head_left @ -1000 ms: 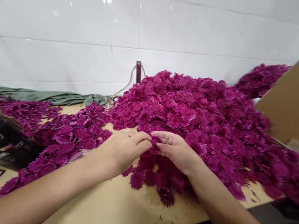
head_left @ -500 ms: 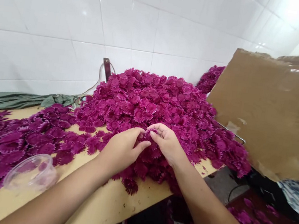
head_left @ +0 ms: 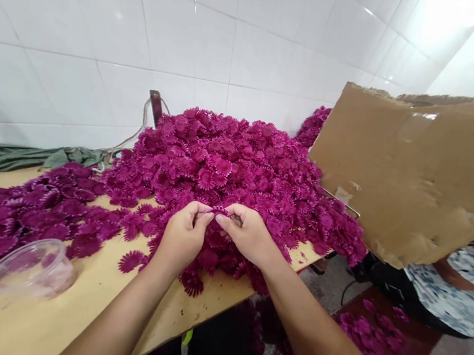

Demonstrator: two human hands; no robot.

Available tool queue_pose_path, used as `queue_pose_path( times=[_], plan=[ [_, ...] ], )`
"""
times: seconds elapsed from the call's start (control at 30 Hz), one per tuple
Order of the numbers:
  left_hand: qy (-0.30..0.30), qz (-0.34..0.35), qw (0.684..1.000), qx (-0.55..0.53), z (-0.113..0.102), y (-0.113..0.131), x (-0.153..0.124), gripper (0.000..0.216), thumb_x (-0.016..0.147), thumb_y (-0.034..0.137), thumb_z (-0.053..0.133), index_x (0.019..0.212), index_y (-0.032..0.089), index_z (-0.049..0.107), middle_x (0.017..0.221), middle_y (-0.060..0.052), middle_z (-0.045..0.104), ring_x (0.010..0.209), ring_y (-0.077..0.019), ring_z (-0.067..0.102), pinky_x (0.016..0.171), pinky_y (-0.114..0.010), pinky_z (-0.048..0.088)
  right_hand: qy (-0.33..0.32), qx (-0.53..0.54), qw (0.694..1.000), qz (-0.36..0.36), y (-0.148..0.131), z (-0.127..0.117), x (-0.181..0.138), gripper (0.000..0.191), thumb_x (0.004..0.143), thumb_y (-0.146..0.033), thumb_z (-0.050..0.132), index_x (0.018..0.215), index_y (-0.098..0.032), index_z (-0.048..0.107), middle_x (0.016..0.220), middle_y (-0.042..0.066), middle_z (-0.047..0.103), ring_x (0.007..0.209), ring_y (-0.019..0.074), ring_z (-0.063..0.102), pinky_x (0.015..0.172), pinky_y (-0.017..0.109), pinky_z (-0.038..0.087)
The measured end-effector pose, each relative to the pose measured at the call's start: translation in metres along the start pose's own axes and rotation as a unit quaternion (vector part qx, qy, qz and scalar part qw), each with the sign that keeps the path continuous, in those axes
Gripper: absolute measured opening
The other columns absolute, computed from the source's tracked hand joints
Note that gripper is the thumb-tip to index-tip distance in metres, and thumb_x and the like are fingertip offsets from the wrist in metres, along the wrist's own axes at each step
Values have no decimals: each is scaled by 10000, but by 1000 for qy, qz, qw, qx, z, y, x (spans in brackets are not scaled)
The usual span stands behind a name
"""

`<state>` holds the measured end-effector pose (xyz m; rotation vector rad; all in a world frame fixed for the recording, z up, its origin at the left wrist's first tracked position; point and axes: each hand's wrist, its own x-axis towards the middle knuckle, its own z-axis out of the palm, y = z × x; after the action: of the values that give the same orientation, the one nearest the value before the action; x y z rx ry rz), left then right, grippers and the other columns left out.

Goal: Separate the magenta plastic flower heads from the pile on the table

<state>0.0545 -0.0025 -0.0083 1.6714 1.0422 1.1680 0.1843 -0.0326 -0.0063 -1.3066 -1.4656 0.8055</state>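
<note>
My left hand (head_left: 185,235) and my right hand (head_left: 246,235) meet over the front of a big heap of magenta fabric flowers (head_left: 238,166) on a pale wooden table (head_left: 69,307). Both hands pinch one small magenta flower piece (head_left: 218,211) between their fingertips, thumbs and forefingers closed on it. More flat magenta flowers (head_left: 15,217) lie spread over the table's left side.
A clear plastic cup (head_left: 30,269) lies on its side at the table's left front. A large cardboard sheet (head_left: 419,168) stands at the right, with another person's patterned clothing (head_left: 460,285) below it. Green cloth (head_left: 15,155) lies along the tiled wall. Flowers litter the floor (head_left: 374,332).
The view has swung to the right and the hands have drawn closer together, lifting a single flower piece out of the heap into a two-handed pinch.
</note>
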Motion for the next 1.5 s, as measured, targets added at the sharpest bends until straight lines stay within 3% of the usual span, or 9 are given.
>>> queue_pose_path(
  times=[0.2, 0.3, 0.43, 0.6, 0.77, 0.93, 1.1, 1.27, 1.5],
  plan=[
    [31, -79, 976, -203, -14, -5, -19, 158, 627, 293, 636, 701, 162, 590, 621, 25, 601, 607, -106, 543, 607, -221, 446, 7, -105, 993, -56, -15, 20, -6, 222, 781, -286, 468, 589, -177, 442, 528, -46, 412, 505, 84, 372, 486, 219, 290],
    [31, -124, 922, -366, -18, -11, -29, 283, 624, 317, 660, 861, 169, 618, 846, -14, 665, 823, -142, 602, 761, -252, 466, 4, -103, 993, -60, -19, 42, -9, 198, 786, -297, 467, 629, -176, 474, 549, -40, 425, 520, 94, 401, 501, 224, 332],
    [24, -170, 842, -512, -25, -12, -34, 254, 689, 259, 597, 914, 152, 643, 954, -54, 678, 964, -171, 602, 881, -283, 447, 21, -143, 983, -115, -24, 71, -18, 141, 810, -239, 425, 847, -167, 540, 836, 48, 576, 836, 165, 538, 792, 320, 426],
    [56, -178, 809, -558, -33, -5, -32, 252, 663, 67, 534, 867, 131, 667, 962, -83, 697, 982, -174, 617, 953, -293, 421, 110, -164, 973, -120, -32, 71, -27, 213, 785, -322, 504, 924, -166, 546, 932, 93, 567, 875, 187, 539, 812, 366, 455],
    [8, -194, 814, -547, -12, 4, -42, 383, 610, 26, 508, 934, 150, 669, 1003, -82, 692, 1070, -202, 576, 973, -309, 411, 258, -28, 965, -23, -29, 58, -8, 418, 752, -459, 540, 1035, -153, 557, 1089, 129, 568, 982, 200, 557, 874, 361, 458],
    [-4, -163, 845, -509, 15, 5, -44, 321, 777, 262, 463, 1041, 201, 635, 1129, -35, 641, 1182, -178, 483, 962, -273, 405, 229, 4, 973, -10, -21, 67, -1, 526, 815, -578, 371, 964, -157, 650, 1008, 105, 653, 992, 222, 586, 910, 389, 448],
    [-9, -120, 877, -466, 29, -6, -23, 485, 866, 435, 262, 992, 155, 638, 981, -65, 678, 1167, -128, 492, 927, -213, 410, 216, -54, 972, -77, -22, 73, -20, 667, 835, -609, 295, 1203, -114, 551, 1287, 143, 500, 1242, 236, 407, 1078, 421, 264],
    [-15, -136, 867, -479, 52, 18, -28, 500, 817, 545, 384, 1159, 224, 559, 1248, -38, 564, 1295, -157, 327, 1070, -281, 270, 211, 20, 977, -39, -21, 39, -6, 856, 766, -728, 206, 1301, -100, 438, 1386, 115, 378, 1313, 209, 297, 1123, 383, 159],
    [-131, -92, 897, -413, 73, 40, -23, 629, 799, 626, 307, 1307, 271, 408, 1451, 1, 297, 1354, -191, 175, 1109, -369, 160, 215, 136, 967, -16, -22, 1, 6, 997, 697, -794, 173, 1359, -63, 316, 1445, 106, 254, 1352, 198, 190, 1125, 355, 122]
  ],
)
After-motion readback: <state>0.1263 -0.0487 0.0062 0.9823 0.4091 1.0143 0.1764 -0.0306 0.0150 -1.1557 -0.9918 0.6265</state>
